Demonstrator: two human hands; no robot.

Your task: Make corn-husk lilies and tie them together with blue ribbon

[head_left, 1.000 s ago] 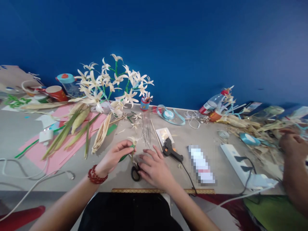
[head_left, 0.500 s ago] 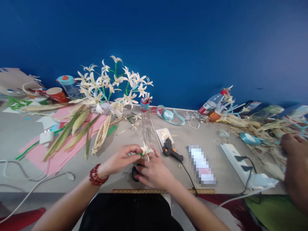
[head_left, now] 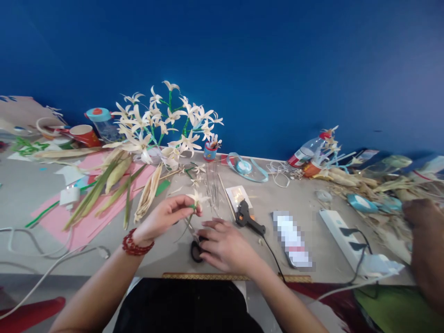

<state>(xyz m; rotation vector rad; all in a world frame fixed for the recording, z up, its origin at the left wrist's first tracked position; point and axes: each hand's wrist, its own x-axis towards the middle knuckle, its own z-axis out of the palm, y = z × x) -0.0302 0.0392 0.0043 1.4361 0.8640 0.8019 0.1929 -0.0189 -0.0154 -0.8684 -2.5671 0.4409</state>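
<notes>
My left hand (head_left: 161, 216), with a red bead bracelet at the wrist, pinches the green stem of a small white artificial flower (head_left: 198, 198) just below its petals. The flower is held upright above the table. My right hand (head_left: 229, 245) lies palm down to the right of it, fingers stretched out and apart. Beside and partly beneath those fingers rest black-handled scissors (head_left: 196, 252); whether the fingertips touch them I cannot tell. Thin wires (head_left: 215, 185) lie beyond my hands.
A hot glue gun (head_left: 248, 218) and a blurred-out phone (head_left: 293, 240) lie right of my hands. Farther right are a power strip (head_left: 342, 238) and another person's hand (head_left: 423, 222). Many white flowers (head_left: 169, 115) stand at the back. Corn husks (head_left: 149, 192) and pink paper (head_left: 86, 226) lie left.
My left hand has moved left and slightly up with the flower, away from my right hand. My right hand's fingers have come off the flower and lowered toward the scissors.
</notes>
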